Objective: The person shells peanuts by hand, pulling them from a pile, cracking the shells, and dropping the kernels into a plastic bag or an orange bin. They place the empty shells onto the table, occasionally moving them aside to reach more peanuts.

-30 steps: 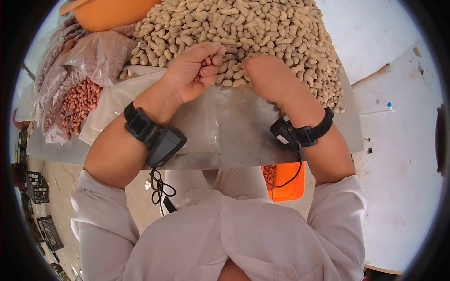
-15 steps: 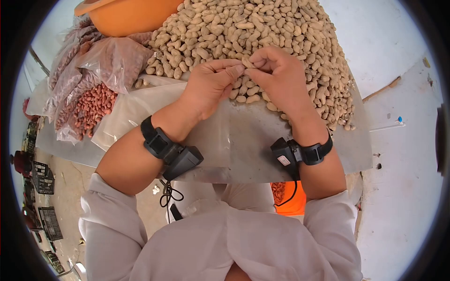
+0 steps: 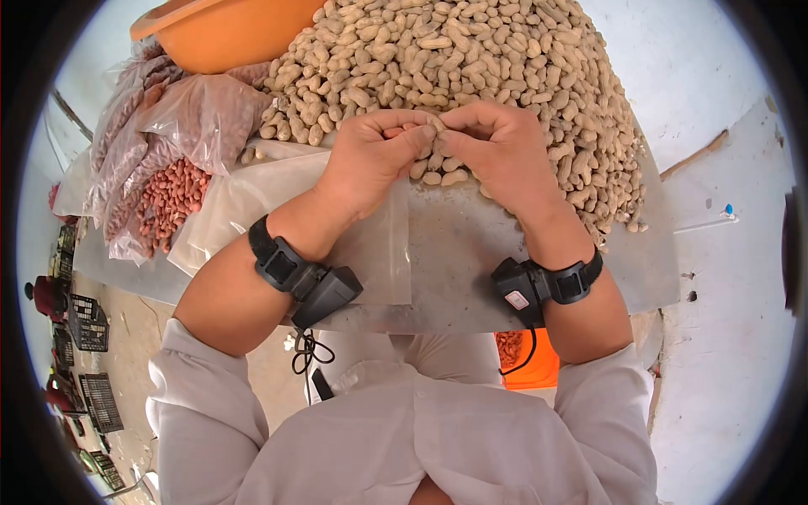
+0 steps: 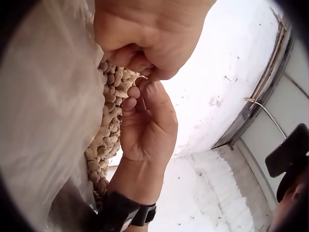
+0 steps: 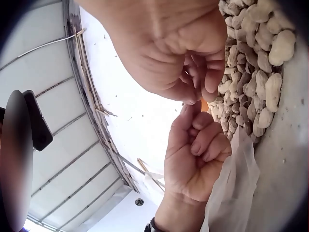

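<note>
— Which step is in hand?
— Shelling, apparently: one peanut (image 3: 436,126) is pinched between the fingers of the left hand (image 3: 370,160) and right hand (image 3: 509,158), over the near edge of the pile (image 3: 459,67).
— And next?
— The shell would need to be split and emptied.
— Anything around?
— Red kernels (image 3: 175,195) are bagged on the left, an orange basin (image 3: 240,38) is seen far left; the way seems unobstructed.

Right hand (image 5: 176,48) at 12 o'clock meets left hand (image 5: 188,166) at 5 o'clock, fingertips together (contact detail partly hidden). Unshelled peanuts (image 5: 248,87) are heaped at 2 o'clock; translucent plastic (image 5: 237,186), 4 o'clock.
</note>
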The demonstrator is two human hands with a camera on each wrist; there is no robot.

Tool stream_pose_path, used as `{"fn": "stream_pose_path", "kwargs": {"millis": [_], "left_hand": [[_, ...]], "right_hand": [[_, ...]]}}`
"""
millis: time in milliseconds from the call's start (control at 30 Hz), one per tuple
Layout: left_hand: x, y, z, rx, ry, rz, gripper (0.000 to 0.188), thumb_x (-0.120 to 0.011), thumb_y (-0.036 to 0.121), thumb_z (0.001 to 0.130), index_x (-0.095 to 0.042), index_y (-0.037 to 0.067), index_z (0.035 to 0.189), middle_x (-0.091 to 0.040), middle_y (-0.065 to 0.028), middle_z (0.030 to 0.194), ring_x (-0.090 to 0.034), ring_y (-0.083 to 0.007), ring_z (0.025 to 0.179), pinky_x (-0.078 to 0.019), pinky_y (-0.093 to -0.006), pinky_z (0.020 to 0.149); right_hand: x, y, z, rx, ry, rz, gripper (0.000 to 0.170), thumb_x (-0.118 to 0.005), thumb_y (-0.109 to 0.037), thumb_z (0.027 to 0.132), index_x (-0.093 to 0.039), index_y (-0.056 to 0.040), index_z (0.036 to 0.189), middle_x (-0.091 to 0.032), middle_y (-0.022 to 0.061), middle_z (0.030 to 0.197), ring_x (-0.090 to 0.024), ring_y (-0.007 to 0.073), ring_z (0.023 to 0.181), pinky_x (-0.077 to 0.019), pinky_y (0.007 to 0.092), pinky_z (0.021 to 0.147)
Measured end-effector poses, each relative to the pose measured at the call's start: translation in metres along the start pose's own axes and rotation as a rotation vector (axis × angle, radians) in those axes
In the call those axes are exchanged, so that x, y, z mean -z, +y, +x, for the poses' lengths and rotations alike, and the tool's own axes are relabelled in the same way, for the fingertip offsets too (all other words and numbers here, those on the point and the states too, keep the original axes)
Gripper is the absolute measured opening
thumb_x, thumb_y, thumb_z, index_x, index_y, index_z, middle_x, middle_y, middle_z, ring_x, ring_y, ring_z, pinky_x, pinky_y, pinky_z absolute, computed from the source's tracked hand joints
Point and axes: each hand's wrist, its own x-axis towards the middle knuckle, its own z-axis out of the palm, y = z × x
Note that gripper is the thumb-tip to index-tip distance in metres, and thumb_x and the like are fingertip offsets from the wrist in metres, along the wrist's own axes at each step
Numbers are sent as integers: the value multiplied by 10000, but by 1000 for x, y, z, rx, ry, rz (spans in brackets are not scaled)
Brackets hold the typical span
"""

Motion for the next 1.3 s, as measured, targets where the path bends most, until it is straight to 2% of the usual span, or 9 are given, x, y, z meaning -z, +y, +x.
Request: {"fn": "stream_pose_path", "kwargs": {"millis": [233,333,433,500,533,800,1033,1200,1300], "left_hand": [[5,-7,2,-58,-33,145,95,-581,57,832,-615,-31,837,-564,15,645,-464,-35,565,-371,-185,494],[4,-8,1,-62,-29,187,80,-596,40,844,-607,-8,907,-501,58,630,-384,-10,515,-286,-159,452],[4,-7,0,-85,-24,200,70,-591,32,843,-606,-3,902,-493,63,626,-374,-5,513,-272,-159,450],[5,-6,0,-84,-33,189,66,-581,45,829,-607,-14,840,-541,28,642,-442,-28,556,-343,-177,487],[5,-5,0,-83,-38,184,80,-576,52,822,-608,-20,810,-566,11,650,-475,-39,578,-379,-187,505],[3,3,1,31,27,-98,114,-613,91,836,-615,-7,893,-540,35,660,-412,-26,524,-307,-164,452],[3,2,2,-5,36,-52,150,-615,103,846,-620,6,960,-540,41,678,-406,-18,542,-303,-155,455],[9,-1,2,-44,-26,-43,136,-599,80,851,-605,12,969,-534,46,698,-413,-17,554,-316,-157,469],[8,-6,3,-131,-76,60,132,-590,87,859,-587,19,972,-525,45,711,-399,-18,544,-300,-160,459]], "right_hand": [[-6,-5,-4,63,46,-213,88,-640,-50,675,-629,9,740,-630,123,706,-614,210,625,-480,290,574],[-7,-3,-4,88,57,-231,78,-642,-45,670,-614,9,719,-618,123,682,-608,232,614,-479,311,573],[-8,-4,-5,74,45,-218,80,-644,-46,672,-611,10,720,-619,124,689,-606,235,613,-479,318,575],[-7,-3,-4,64,32,-199,77,-641,-43,676,-613,12,723,-626,128,707,-609,226,620,-479,311,574],[-7,-4,-5,45,21,-180,83,-641,-43,681,-617,12,738,-630,123,714,-610,211,624,-478,304,574],[-4,-2,0,-17,-57,301,133,-606,-32,787,-622,34,901,-640,63,761,-594,106,634,-477,231,564],[-7,4,1,-144,-67,577,129,-632,-26,800,-607,52,901,-637,98,798,-621,131,669,-512,222,602],[-9,0,0,-168,-119,704,233,-677,-55,775,-604,58,966,-635,98,797,-620,131,663,-508,223,587],[-8,-3,-1,-214,-140,609,301,-687,-85,773,-605,60,1024,-632,81,784,-594,110,628,-476,205,551]]}}
